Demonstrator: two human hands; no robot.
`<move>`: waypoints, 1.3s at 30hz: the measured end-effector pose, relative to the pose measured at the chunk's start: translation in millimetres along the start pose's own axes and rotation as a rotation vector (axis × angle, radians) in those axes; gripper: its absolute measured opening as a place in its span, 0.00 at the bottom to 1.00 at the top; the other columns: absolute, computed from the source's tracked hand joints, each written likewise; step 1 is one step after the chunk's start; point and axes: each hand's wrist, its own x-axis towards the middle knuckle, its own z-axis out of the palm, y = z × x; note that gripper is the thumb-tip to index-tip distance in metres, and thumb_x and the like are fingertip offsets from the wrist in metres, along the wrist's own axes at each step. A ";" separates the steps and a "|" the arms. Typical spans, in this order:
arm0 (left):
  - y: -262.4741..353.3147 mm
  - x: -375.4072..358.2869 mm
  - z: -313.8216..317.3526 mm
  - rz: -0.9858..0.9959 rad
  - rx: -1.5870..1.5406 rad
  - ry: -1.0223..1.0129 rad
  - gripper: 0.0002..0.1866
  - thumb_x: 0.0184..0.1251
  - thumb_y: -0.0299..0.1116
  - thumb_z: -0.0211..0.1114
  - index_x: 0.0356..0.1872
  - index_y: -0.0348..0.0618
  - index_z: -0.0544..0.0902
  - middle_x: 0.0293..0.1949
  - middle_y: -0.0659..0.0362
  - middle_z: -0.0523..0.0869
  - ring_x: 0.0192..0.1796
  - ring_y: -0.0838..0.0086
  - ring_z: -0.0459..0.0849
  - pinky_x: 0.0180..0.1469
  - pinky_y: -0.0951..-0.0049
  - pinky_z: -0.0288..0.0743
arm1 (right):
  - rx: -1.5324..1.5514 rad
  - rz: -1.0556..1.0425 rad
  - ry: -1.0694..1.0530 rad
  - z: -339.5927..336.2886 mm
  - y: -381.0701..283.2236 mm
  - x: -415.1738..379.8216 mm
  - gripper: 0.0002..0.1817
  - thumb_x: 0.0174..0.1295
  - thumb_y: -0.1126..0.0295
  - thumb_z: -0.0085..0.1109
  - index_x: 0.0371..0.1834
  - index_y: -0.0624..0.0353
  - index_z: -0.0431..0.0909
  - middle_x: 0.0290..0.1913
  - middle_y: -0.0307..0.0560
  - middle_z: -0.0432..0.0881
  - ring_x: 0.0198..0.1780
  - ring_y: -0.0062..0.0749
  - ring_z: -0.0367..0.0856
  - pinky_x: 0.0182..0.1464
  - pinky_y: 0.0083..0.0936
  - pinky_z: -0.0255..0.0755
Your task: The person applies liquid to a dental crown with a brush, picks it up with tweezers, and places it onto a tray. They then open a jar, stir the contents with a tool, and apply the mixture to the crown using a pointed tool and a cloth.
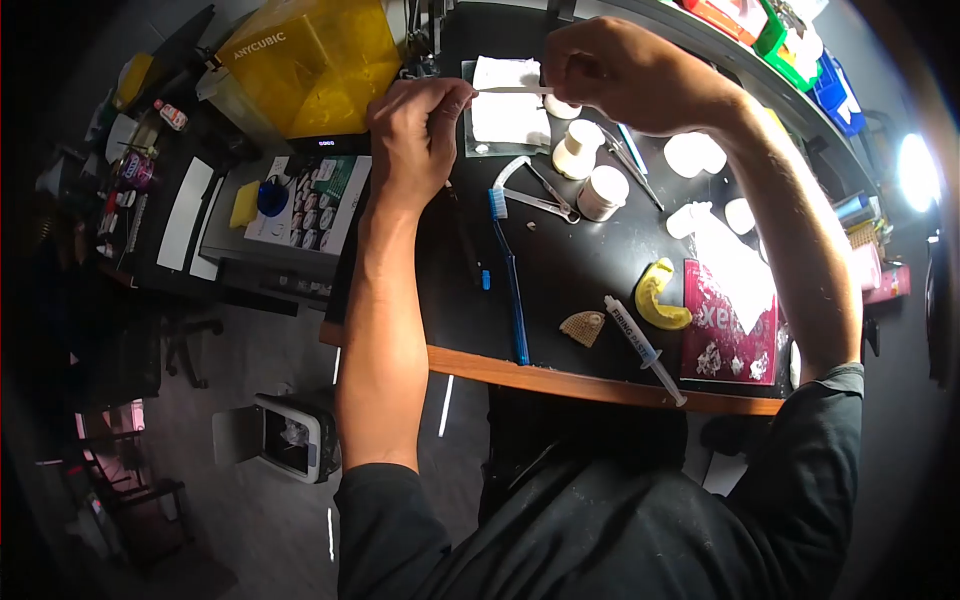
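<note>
A thin white strip [512,91] spans the gap between my two hands at the far side of the desk. My left hand [415,130] is closed, with thumb and finger pinched at the strip's left end. My right hand [630,75] is curled into a fist at its right end; its fingertips are partly hidden. Directly beneath the strip lies a folded white pad [510,122] on a flat slab. Near my right hand stand a white jar [603,193] and a white bottle [577,150]. A metal caliper [537,203] and a blue toothbrush [513,280] lie closer to me.
Toward the front edge are a syringe [640,345], a yellow horseshoe-shaped piece [660,298], a beige mesh piece [582,327] and a powder-dusted magenta pad [715,350]. A yellow-covered ANYCUBIC machine [310,65] stands left. An open bin [290,437] sits on the floor.
</note>
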 end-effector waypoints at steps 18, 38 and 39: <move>34.1 -7.4 -26.3 -0.759 0.311 -0.297 0.16 0.64 0.41 0.78 0.41 0.37 0.90 0.34 0.51 0.93 0.36 0.63 0.91 0.43 0.65 0.83 | 0.329 0.359 0.396 -34.7 -114.2 -248.2 0.09 0.70 0.70 0.61 0.45 0.67 0.81 0.34 0.50 0.81 0.34 0.30 0.81 0.38 0.27 0.73; 116.7 -51.1 -3.9 -0.349 0.204 -0.454 0.12 0.54 0.23 0.79 0.41 0.43 0.95 0.36 0.55 0.85 0.37 0.63 0.84 0.44 0.63 0.79 | 0.839 0.248 0.824 39.5 -109.7 -428.3 0.21 0.69 0.59 0.69 0.54 0.65 0.76 0.38 0.55 0.83 0.40 0.31 0.75 0.42 0.25 0.65; 116.4 -50.0 -0.7 -0.293 0.227 -0.485 0.11 0.55 0.24 0.79 0.41 0.43 0.95 0.35 0.55 0.86 0.37 0.62 0.85 0.44 0.63 0.79 | 0.841 0.245 0.838 41.5 -108.7 -429.4 0.22 0.69 0.59 0.69 0.54 0.66 0.76 0.38 0.55 0.83 0.40 0.31 0.75 0.42 0.25 0.65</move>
